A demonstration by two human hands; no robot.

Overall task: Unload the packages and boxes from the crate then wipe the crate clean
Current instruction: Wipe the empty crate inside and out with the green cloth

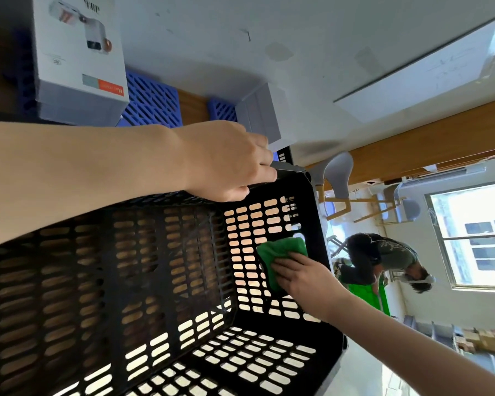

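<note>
A black slotted plastic crate (143, 281) fills the lower left of the head view, with nothing inside it. My left hand (226, 161) grips the crate's upper rim near a corner, fingers curled over the edge. My right hand (300, 278) presses a folded green cloth (280, 252) flat against the inner side wall of the crate, fingers laid over the cloth. A white product box (80, 58) stands at the upper left, outside the crate. A smaller grey-white box (263, 115) sits just beyond my left hand.
Blue slotted crates (152, 101) lie on a wooden surface (192, 107) behind the boxes. Another person (383, 258) crouches by a green bin (372, 295) at the right. White chairs (337, 178), a window (480, 238) and shelves with cartons (480, 341) are farther off.
</note>
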